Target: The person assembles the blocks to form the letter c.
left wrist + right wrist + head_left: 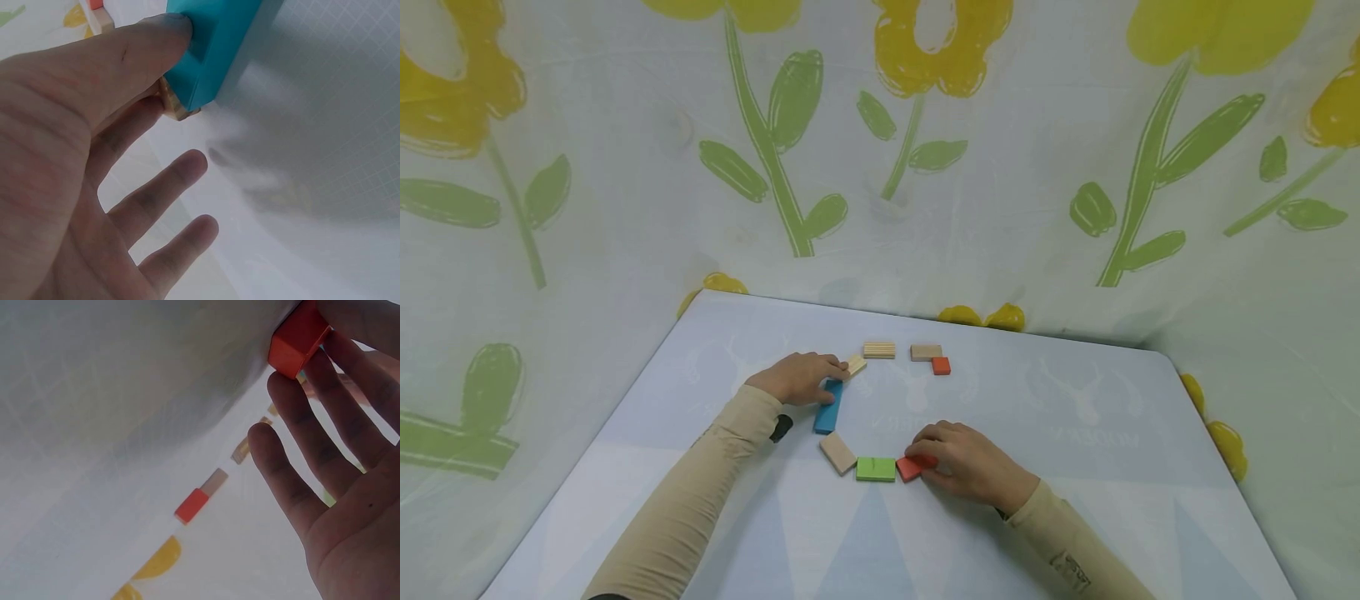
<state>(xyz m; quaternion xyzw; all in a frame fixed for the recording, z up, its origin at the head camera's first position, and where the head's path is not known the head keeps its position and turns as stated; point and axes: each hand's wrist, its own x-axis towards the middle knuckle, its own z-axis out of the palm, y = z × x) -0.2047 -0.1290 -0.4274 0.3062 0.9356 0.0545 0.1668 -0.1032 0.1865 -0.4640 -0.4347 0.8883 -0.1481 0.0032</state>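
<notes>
A person's left arm, in a beige sleeve (685, 508), reaches in from the near left, with a small black object (781, 428) by its wrist. The left hand (797, 379) lies palm down: its thumb presses on the far part of a blue rectangular block (827, 417), its forefinger reaches to a pale wooden block (856, 365) at that block's far end, and the other fingers (169, 181) are spread apart, clear of the blocks. Off the near end of the blue block, a plain wooden block (838, 453) lies slanted, its lower right corner next to a green block (876, 469) set crosswise. Beyond these, a ridged wooden block (879, 350) lies just to the right of the pale wooden block. Right of the green block, very close to its end, is a red block (908, 470), pinched between the thumb and fingers of the right hand (966, 461); its outer 2 fingers are stretched out. Farther back, a brownish wooden block (926, 352) has a small red block (941, 367) at its front right corner. The right arm's beige sleeve (1075, 546) comes from the near right. All 8 blocks are on a white desk (1120, 492) with faint printed patterns, before a flowered cloth (1000, 183).
</notes>
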